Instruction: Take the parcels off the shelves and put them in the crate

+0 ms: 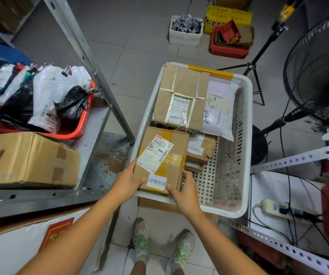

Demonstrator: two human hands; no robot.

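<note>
Head view looks down on both my hands clamped on one small cardboard box (172,165), which sits over the near left corner of the white perforated crate (229,175). My left hand (128,181) grips its left side, thumb laid on the top face beside a white sticker. My right hand (185,191) holds the near right corner, thumb on the near edge and fingers curled round the right side. The box carries yellow tape and two overlapping shipping labels. I cannot tell whether its underside rests on the crate floor or hangs just above it.

Further into the crate lies a larger strapped carton (181,92), touching the far end of my box. A white bubble mailer (217,120) lies just beside the carton on the right, and a crumpled low carton (203,147) lies beside my box, lower down.

To my left, the metal shelf (98,124) bears a red basket (80,126) filled with white plastic mailers and a black bag (72,102), and a big brown carton (30,159) near it. On the tiled floor beyond the crate stand a foam box (185,36), a yellow carton (229,15) and a red bin (229,50). A black pedestal fan (318,76) and a tripod (254,66) stand at right, with a power strip (272,208) on a white surface below them. My shoes (141,239) show at the bottom.
</note>
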